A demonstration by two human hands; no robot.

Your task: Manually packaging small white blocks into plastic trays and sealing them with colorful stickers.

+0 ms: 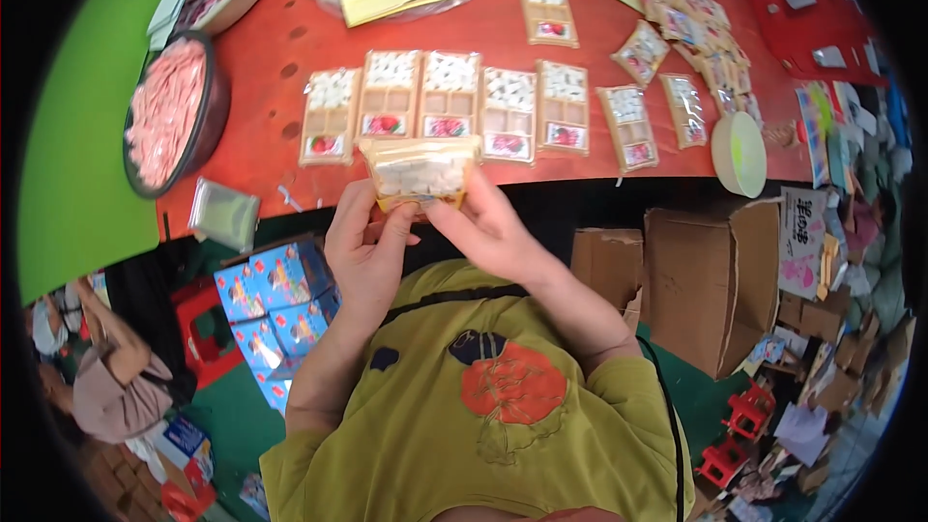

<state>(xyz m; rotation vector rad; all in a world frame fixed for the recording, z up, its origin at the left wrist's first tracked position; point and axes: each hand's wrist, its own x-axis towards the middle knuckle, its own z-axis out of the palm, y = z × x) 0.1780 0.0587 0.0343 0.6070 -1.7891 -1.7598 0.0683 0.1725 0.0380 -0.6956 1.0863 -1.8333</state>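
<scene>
A tan tray packet with a clear wrapper and white pieces inside (421, 172) is held up over the table's near edge, tilted. My left hand (362, 244) grips its lower left side, thumb pressed on the bottom edge. On the other side my right hand (491, 230) has its thumb along the same lower edge, its fingers mostly hidden behind. Just beyond lies a row of several similar tan trays (450, 97), each with white pieces at the top and a red printed card below.
On the red table (261, 116) stand a dark tub of pink packets (169, 116) at left and a pale green bowl (739, 155) at right. More wrapped trays (628, 126) and a pile of packets (686, 10) lie at right. Cardboard boxes (710, 280) stand below.
</scene>
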